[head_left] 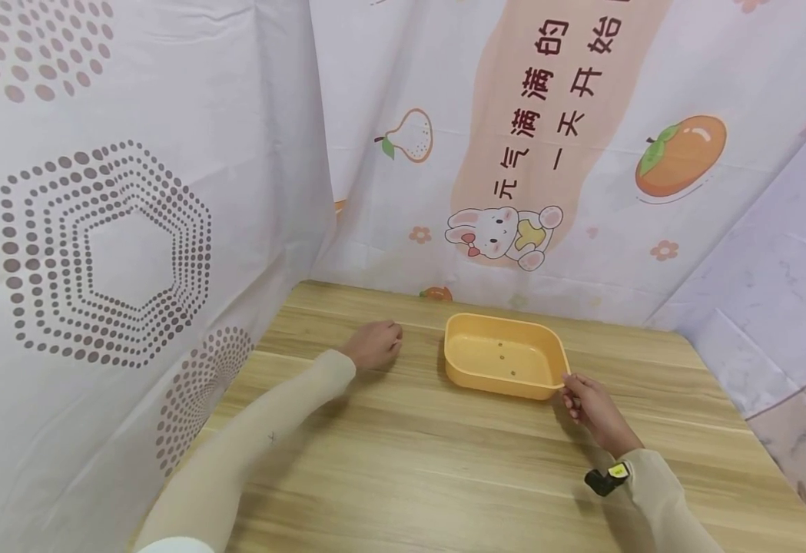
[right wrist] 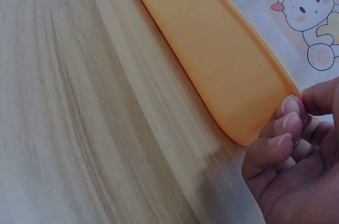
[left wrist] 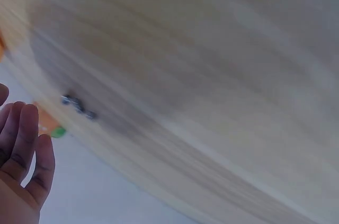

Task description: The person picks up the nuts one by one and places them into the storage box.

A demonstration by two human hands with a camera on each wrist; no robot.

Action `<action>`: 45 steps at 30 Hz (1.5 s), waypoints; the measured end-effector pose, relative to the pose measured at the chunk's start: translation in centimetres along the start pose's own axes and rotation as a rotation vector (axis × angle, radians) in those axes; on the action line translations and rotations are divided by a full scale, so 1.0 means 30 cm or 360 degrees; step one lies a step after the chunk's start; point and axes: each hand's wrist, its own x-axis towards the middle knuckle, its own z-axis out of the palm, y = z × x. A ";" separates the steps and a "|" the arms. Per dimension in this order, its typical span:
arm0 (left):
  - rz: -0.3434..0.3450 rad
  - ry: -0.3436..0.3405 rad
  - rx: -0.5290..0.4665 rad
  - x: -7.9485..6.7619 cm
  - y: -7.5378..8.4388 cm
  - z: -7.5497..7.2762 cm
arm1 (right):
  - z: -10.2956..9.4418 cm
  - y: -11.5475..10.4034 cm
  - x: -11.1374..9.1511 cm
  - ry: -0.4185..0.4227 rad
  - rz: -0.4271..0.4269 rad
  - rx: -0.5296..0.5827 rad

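A shallow yellow-orange plastic tray (head_left: 468, 379) stands on the wooden table. My right hand (head_left: 595, 411) pinches its near right corner between thumb and fingers; in the right wrist view the fingertips (right wrist: 288, 123) curl at the tray's rim (right wrist: 249, 23). Three tiny dark pieces (head_left: 502, 357) lie on the tray's floor, too small to identify. To the left of the tray, apart from it, my left hand (head_left: 375, 344) is low over the table with loosely bent fingers. Small shiny metal pieces (left wrist: 78, 105) lie close together on the table near its fingers (left wrist: 24, 139); their kind is blurred.
The wood-grain table (head_left: 403, 476) extends toward me. Behind it hangs a printed cloth (head_left: 389, 207) with a rabbit and fruit, and a white patterned cloth (head_left: 250, 153) hangs along the left. A black device with a yellow label (head_left: 608, 478) is at my right wrist.
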 end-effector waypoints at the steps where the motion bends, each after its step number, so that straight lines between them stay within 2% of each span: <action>1: -0.0014 -0.0005 0.0003 -0.012 -0.013 0.002 | 0.000 0.000 0.000 -0.0001 0.0000 0.0002; 11: -0.0139 0.0003 0.0021 -0.094 -0.111 -0.006 | 0.000 -0.001 0.000 0.0008 0.0006 0.0006; 15: -0.0194 -0.0051 0.0007 -0.120 -0.124 -0.015 | 0.000 -0.001 0.001 0.0006 0.0010 0.0001; 20: -0.0210 -0.0080 0.0009 -0.142 -0.127 -0.020 | -0.001 -0.001 0.003 0.0008 0.0005 -0.0004; 32: -0.0159 -0.0111 -0.0002 -0.149 -0.132 -0.003 | -0.001 0.002 0.006 0.0005 0.0011 0.0009; 45: -0.0200 -0.0161 0.0010 -0.132 -0.120 -0.003 | -0.004 -0.002 0.008 0.0012 0.0056 -0.0018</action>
